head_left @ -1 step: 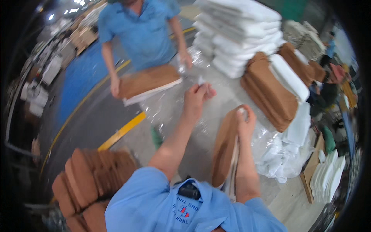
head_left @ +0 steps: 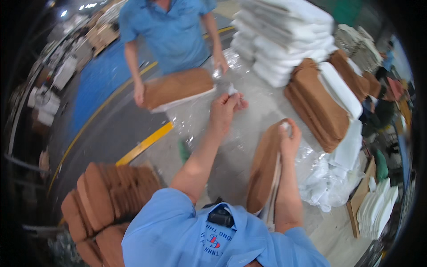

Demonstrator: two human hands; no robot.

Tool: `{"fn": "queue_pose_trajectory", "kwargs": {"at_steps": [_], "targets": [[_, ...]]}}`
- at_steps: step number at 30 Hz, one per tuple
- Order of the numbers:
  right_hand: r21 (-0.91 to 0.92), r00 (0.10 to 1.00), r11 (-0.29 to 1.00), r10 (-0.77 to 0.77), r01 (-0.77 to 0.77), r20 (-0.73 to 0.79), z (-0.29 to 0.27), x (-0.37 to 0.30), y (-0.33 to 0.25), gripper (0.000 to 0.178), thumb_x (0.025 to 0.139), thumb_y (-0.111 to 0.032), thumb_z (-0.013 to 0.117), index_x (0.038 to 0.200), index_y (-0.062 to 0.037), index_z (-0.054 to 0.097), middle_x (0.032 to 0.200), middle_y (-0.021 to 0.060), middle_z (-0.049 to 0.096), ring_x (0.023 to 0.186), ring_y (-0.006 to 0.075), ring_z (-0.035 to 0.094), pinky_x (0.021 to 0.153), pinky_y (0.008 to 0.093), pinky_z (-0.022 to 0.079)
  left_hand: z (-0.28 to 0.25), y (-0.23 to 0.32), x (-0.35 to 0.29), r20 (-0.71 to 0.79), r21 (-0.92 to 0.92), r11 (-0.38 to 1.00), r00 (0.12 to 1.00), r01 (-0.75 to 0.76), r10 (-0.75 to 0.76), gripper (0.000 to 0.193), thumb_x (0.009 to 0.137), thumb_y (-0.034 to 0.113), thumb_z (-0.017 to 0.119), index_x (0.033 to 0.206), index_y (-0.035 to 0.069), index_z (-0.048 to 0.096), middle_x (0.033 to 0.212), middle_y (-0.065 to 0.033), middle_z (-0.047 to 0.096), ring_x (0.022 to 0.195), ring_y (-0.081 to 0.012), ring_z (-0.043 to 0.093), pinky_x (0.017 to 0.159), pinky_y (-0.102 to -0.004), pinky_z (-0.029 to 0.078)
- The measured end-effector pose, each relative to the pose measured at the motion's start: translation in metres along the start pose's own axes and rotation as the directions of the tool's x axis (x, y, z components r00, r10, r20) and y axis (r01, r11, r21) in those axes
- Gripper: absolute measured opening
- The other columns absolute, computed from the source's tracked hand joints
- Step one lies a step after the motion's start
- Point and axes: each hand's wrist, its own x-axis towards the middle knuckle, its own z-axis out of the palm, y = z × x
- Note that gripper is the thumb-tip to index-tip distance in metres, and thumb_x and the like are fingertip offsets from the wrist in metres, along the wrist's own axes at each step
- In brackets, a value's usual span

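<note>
My left hand (head_left: 227,108) is raised over the plastic-covered table, thumb and fingers pinched on a small white scrap (head_left: 232,90), too blurred to name. My right hand (head_left: 290,139) grips the upper end of a long brown pad (head_left: 262,167) with a white edge. A little white material shows between those fingers. The pad stands on its side close to my body, its lower end against my shirt. Across the table, a co-worker in a blue shirt holds another brown pad (head_left: 180,88) with a white underside.
Clear plastic film (head_left: 191,116) lies over the table. A tall stack of white pads (head_left: 284,40) rises at the far side. Brown pads (head_left: 318,107) lie at the right, near crumpled white plastic (head_left: 327,189). More brown pads (head_left: 104,196) are piled at my lower left.
The whole view has shifted slightly, so most surroundings sit a little further right. Both hands keep their grips, and the pad in my right hand stays nearly in place.
</note>
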Motion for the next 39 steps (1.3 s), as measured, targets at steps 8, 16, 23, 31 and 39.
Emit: {"fn": "queue_pose_trajectory", "kwargs": {"at_steps": [8, 16, 23, 31, 39], "targets": [[0.001, 0.996, 0.999, 0.048, -0.049, 0.080, 0.029, 0.006, -0.016, 0.033, 0.096, -0.016, 0.073, 0.128, -0.0066, 0.072, 0.136, 0.0155, 0.064, 0.129, 0.0300, 0.059, 0.114, 0.0402, 0.041, -0.251, 0.000, -0.113, -0.537, 0.446, 0.811, 0.838, 0.378, -0.096, 0.024, 0.106, 0.017, 0.058, 0.120, 0.001, 0.070, 0.097, -0.0071, 0.077, 0.079, -0.0162, 0.072, 0.072, -0.0325, 0.058], [0.043, 0.992, 0.999, 0.027, -0.033, 0.124, 0.053, 0.010, -0.012, 0.028, 0.097, -0.013, 0.071, 0.123, -0.0016, 0.072, 0.133, 0.0139, 0.065, 0.126, 0.0267, 0.060, 0.113, 0.0380, 0.042, -0.303, -0.076, -0.104, -0.628, 0.084, 0.882, 0.712, 0.464, -0.315, 0.031, 0.105, 0.020, 0.052, 0.125, 0.005, 0.069, 0.109, -0.0126, 0.078, 0.077, -0.0241, 0.074, 0.067, -0.0366, 0.058], [0.034, 0.981, 0.999, -0.033, 0.027, 0.189, 0.064, 0.019, -0.005, 0.030, 0.099, -0.011, 0.067, 0.127, -0.0020, 0.069, 0.132, 0.0133, 0.064, 0.127, 0.0250, 0.059, 0.112, 0.0388, 0.043, -0.310, -0.098, -0.067, -0.517, 0.852, -0.302, 0.775, 0.427, -0.364, 0.033, 0.097, 0.016, 0.052, 0.118, 0.007, 0.076, 0.121, -0.0195, 0.076, 0.110, -0.0378, 0.074, 0.093, -0.0516, 0.058], [0.437, 0.987, 0.885, 0.147, -0.163, 0.071, 0.062, 0.009, -0.017, 0.067, 0.089, 0.008, 0.051, 0.155, -0.0026, 0.042, 0.128, 0.0125, 0.058, 0.116, 0.0223, 0.057, 0.108, 0.0353, 0.044, -0.283, -0.056, -0.074, -0.511, 0.846, -0.034, 0.792, 0.532, -0.335, 0.058, 0.092, 0.019, 0.062, 0.150, 0.011, 0.057, 0.171, -0.0208, 0.025, 0.148, -0.0462, 0.040, 0.120, -0.0513, 0.039], [0.421, 0.958, 0.863, 0.281, -0.279, 0.060, 0.053, 0.003, -0.040, 0.059, 0.090, 0.006, 0.050, 0.149, -0.0003, 0.053, 0.127, 0.0146, 0.064, 0.114, 0.0217, 0.062, 0.104, 0.0335, 0.047, -0.200, -0.062, -0.108, -0.199, 0.883, 0.459, 0.964, 0.098, 0.177, 0.043, 0.103, 0.023, 0.062, 0.141, 0.003, 0.063, 0.153, -0.0243, 0.053, 0.140, -0.0411, 0.052, 0.118, -0.0453, 0.041]]}}
